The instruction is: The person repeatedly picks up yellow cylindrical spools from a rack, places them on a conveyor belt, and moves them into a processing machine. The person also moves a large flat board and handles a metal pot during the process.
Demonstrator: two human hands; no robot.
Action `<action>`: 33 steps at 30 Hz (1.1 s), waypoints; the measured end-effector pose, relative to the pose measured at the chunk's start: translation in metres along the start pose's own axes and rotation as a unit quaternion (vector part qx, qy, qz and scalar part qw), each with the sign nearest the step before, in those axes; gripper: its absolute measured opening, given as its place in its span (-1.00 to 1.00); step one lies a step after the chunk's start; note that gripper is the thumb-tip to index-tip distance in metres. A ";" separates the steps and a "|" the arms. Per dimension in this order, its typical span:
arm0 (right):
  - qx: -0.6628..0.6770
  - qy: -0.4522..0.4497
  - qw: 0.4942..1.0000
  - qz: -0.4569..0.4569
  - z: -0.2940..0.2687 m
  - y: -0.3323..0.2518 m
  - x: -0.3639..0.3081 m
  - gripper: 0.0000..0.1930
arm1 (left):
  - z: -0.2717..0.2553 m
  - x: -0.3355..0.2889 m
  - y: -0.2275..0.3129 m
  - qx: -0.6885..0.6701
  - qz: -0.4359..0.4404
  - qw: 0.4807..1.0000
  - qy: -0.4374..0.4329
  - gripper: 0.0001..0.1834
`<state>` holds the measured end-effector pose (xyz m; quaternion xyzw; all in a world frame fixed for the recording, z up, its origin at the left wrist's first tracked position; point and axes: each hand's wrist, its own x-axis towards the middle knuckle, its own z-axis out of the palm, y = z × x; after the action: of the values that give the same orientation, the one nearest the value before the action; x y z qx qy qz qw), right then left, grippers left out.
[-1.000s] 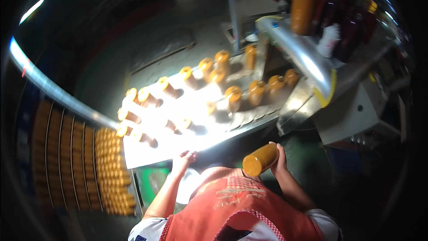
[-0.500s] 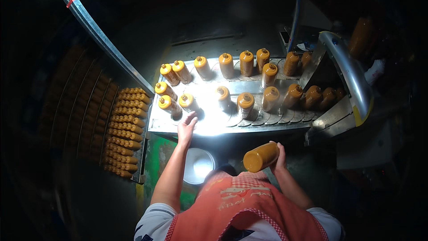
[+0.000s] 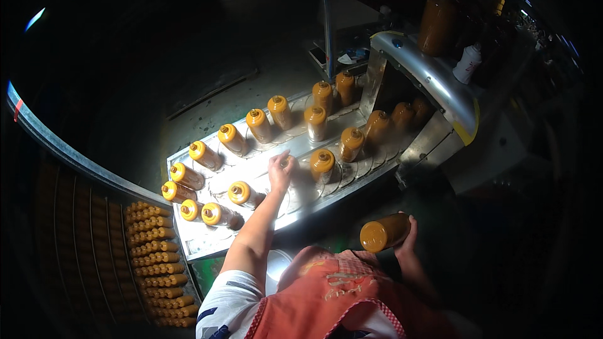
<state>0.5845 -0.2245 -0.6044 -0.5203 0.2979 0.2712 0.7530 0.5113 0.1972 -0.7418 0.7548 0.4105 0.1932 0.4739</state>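
**Two hands at a lit bottle conveyor, seen from above**

Nearest the camera, the person's red apron (image 3: pixel 339 301) fills the lower edge. Just beyond it, the right hand (image 3: pixel 407 243) holds an amber bottle (image 3: pixel 384 232) on its side, base toward the camera, fingers wrapped around its far end, below and in front of the conveyor's edge. The left hand (image 3: pixel 280 171) reaches onto the bright metal conveyor plate (image 3: pixel 207 238), fingers closed round the top of a small bottle (image 3: pixel 286 163) standing there. Other capped amber bottles (image 3: pixel 321 164) stand about it in rows on the plate. To the left, stacked bottles (image 3: pixel 151 257) lie in a rack beside a curved metal rail (image 3: pixel 63 150). Farthest, bottles enter a steel hood (image 3: pixel 433 81).
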 end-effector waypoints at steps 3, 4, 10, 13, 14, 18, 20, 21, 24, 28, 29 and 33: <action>-0.007 0.021 1.000 -0.013 -0.002 -0.010 0.007 -0.50 | 0.019 0.002 0.017 0.004 0.000 0.999 -0.038 -0.60; -0.009 0.027 0.999 -0.013 0.004 -0.012 0.006 -0.50 | 0.024 0.002 0.024 0.003 0.004 0.999 -0.045 -0.61; -0.048 0.003 0.999 -0.014 0.032 -0.014 0.000 -0.49 | 0.057 -0.007 0.046 -0.003 0.038 0.997 -0.074 -0.62; -0.070 -0.015 0.997 -0.001 0.050 -0.013 0.003 -0.50 | 0.064 -0.010 0.059 -0.031 0.027 0.995 -0.095 -0.52; -0.081 -0.020 0.997 -0.002 0.052 -0.005 0.005 -0.50 | 0.059 -0.011 0.060 -0.011 0.020 0.991 -0.133 -0.38; -0.090 -0.046 0.995 -0.003 0.063 0.011 -0.006 -0.50 | -0.026 -0.020 0.070 0.037 0.143 0.988 -0.040 -0.32; -0.070 -0.068 0.995 0.001 0.061 0.015 -0.003 -0.50 | -0.078 -0.024 0.048 -0.001 0.094 0.995 0.025 -0.38; -0.069 -0.067 0.995 0.008 0.067 0.017 -0.001 -0.50 | -0.105 -0.017 0.036 0.076 0.066 0.994 0.040 -0.39; -0.072 -0.048 0.996 0.024 0.077 0.025 -0.007 -0.50 | -0.155 -0.021 -0.008 0.083 -0.077 0.992 -0.048 -0.46; -0.072 -0.034 0.997 0.024 0.086 0.038 -0.001 -0.48 | -0.155 -0.030 -0.030 -0.032 -0.051 0.995 -0.076 -0.57; -0.072 -0.033 0.997 0.020 0.092 0.037 -0.003 -0.48 | -0.150 -0.031 -0.029 -0.061 -0.064 0.993 -0.072 -0.60; -0.078 -0.009 0.997 -0.010 0.108 0.029 -0.011 -0.48 | -0.127 -0.023 -0.021 -0.048 -0.053 0.993 -0.093 -0.59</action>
<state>0.5744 -0.1144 -0.5835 -0.5780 0.2638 0.2904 0.7155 0.4020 0.2540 -0.6973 0.7230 0.3941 0.1166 0.5554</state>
